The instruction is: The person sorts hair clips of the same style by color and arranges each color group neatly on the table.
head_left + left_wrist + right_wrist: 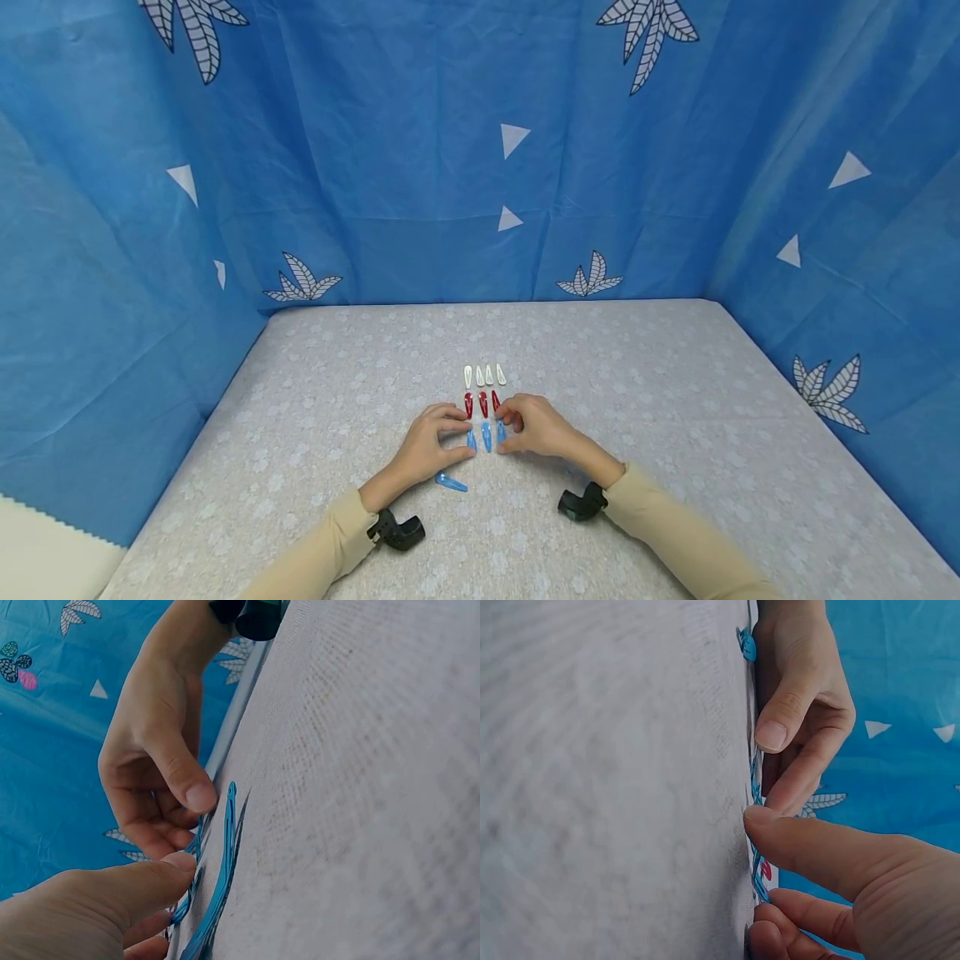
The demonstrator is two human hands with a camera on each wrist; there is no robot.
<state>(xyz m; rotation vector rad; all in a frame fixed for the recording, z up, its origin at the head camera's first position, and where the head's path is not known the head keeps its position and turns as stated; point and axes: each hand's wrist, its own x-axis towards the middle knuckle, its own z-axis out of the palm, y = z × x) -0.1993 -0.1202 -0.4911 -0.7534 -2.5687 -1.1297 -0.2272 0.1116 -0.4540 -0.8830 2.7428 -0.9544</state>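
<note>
Three blue hair clips stand in a row on the table. My left hand (429, 437) pinches the left blue hair clip (471, 440) endwise, thumb at its near end and fingers at its far end. The right hand (543, 429) holds the right blue hair clip (501, 430) the same way, as the right wrist view also shows. Between them lies the middle blue hair clip (487, 437), untouched. A further blue hair clip (451, 482) rests aslant below my left hand; it looms large in the left wrist view.
Just beyond the blue row are three red hair clips (483, 405), the right one close to my right fingers. Farther back, several white hair clips (489, 375) form another row. A pale patterned cloth (360, 358) covers the table, and a blue curtain (450, 167) hangs around it.
</note>
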